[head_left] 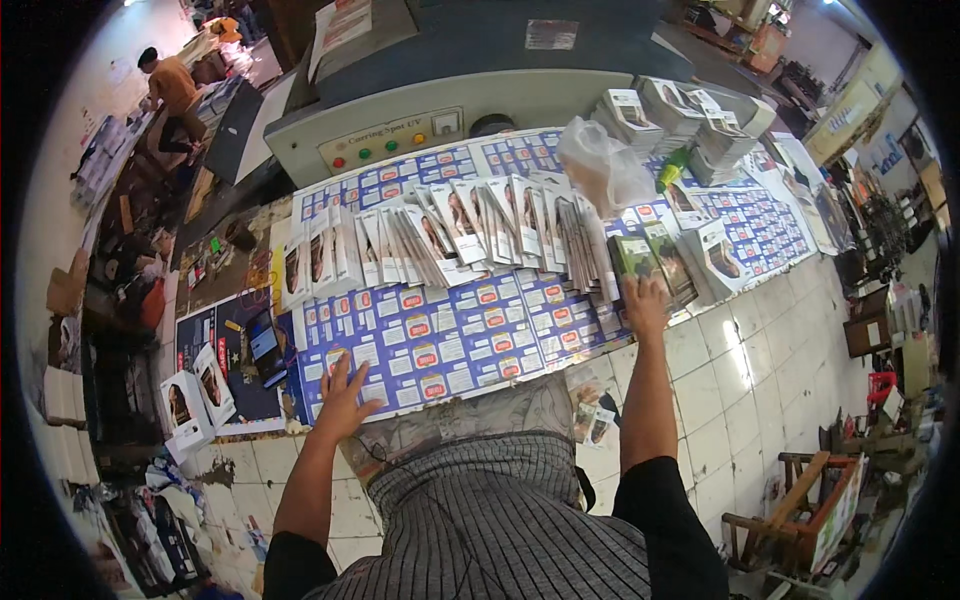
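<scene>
Toward the right end of the worktop's (520,381) front edge, the right hand (646,303) reaches onto the near ends of the green packets (634,258), which lie between a fanned row of white packs (435,235) and a white stack (718,258). The step in hand seems to be handling these packets; shifting them cleanly would call for a firm hold on their edges. Its fingers are slightly parted over the packets; whether they clamp one, I cannot tell. Near the worktop's front left corner, the left hand (341,408) has its fingers spread well apart, holding nothing, apparently resting on the blue printed sheets (450,335).
</scene>
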